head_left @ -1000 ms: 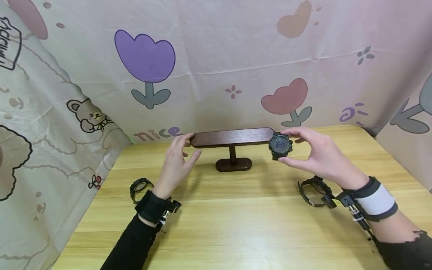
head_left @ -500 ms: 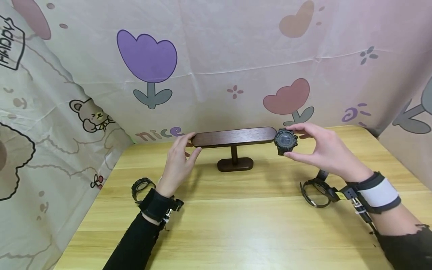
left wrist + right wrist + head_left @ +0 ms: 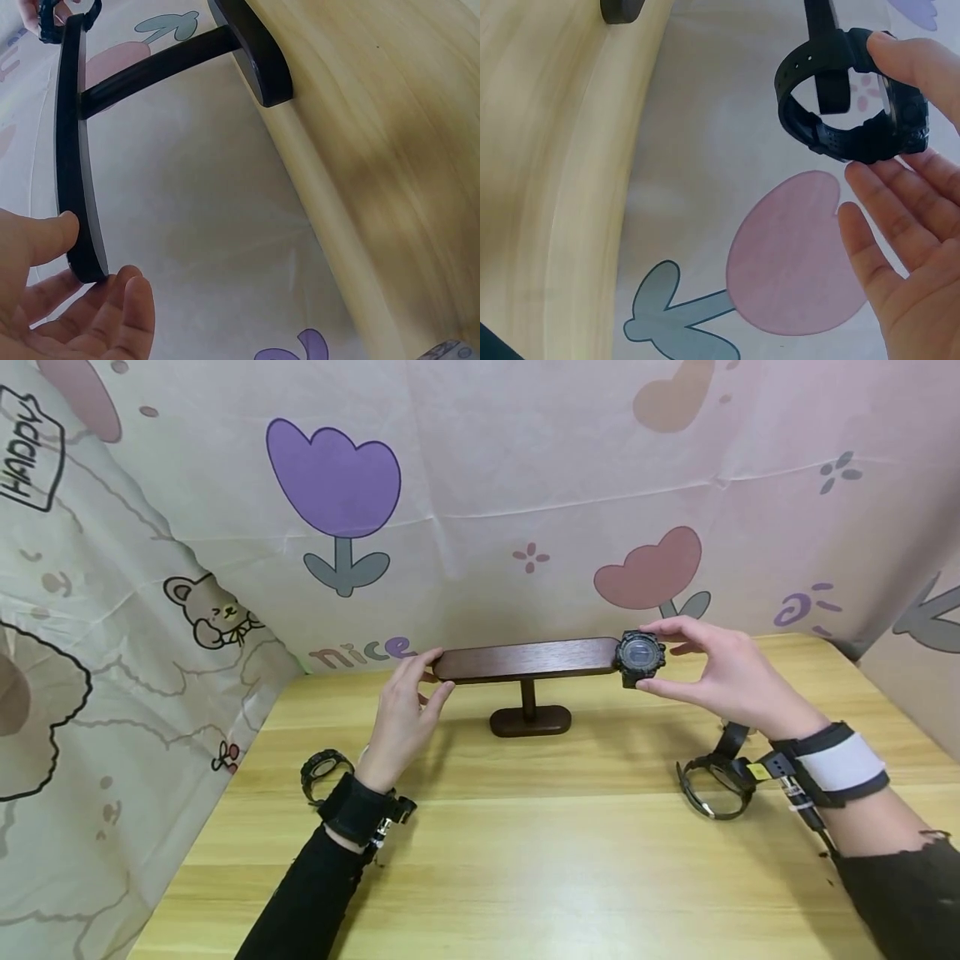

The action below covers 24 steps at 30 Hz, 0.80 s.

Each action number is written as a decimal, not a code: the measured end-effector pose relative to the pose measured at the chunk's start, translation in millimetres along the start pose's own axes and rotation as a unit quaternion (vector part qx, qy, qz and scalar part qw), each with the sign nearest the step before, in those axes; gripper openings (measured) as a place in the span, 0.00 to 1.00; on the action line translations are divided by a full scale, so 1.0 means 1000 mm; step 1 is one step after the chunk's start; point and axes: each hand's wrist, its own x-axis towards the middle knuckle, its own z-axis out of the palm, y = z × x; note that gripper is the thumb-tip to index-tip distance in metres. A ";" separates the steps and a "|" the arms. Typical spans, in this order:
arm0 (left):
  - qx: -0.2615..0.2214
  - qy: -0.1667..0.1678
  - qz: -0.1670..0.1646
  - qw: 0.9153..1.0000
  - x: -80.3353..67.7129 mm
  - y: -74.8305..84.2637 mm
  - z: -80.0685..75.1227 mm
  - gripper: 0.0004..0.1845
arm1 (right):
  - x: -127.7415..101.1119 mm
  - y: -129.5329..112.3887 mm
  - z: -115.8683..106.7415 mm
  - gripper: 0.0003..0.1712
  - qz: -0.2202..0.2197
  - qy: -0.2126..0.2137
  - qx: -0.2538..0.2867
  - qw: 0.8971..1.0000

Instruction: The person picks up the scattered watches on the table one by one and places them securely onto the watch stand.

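Note:
A dark brown wooden watch stand (image 3: 525,661) has a long bar on a short post and an oval base. My left hand (image 3: 402,722) pinches the bar's left end; in the left wrist view the thumb lies on the bar (image 3: 71,157) with fingertips at its tip. My right hand (image 3: 731,681) holds a black digital watch (image 3: 640,653) by its case, thumb below and fingers above, right at the bar's right end. In the right wrist view the closed strap (image 3: 791,71) forms a loop, and the bar's tip (image 3: 832,94) shows within it. How far it goes through is hard to tell.
A second black watch (image 3: 330,757) lies on the wooden table (image 3: 525,860) beside my left wrist. Another dark watch (image 3: 729,771) stands on its strap beneath my right wrist. Behind the table hangs a printed cloth (image 3: 480,460) with flowers.
The right hand has brought the watch slightly up and right, to the bar's right end. The left hand keeps its grip on the bar's left end. The head view has shifted slightly.

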 end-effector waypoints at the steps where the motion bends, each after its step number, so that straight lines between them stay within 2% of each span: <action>1: 0.000 0.000 0.000 1.000 0.000 0.000 0.000 0.27 | 0.001 0.001 0.001 0.39 0.001 -0.001 0.002 1.000; 9: -0.002 0.003 -0.001 1.000 -0.001 0.001 0.000 0.27 | 0.011 0.008 0.008 0.40 -0.012 -0.014 0.020 1.000; 24: 0.003 0.008 0.000 1.000 -0.002 0.000 0.001 0.27 | 0.020 0.004 0.018 0.40 -0.047 -0.005 0.022 0.999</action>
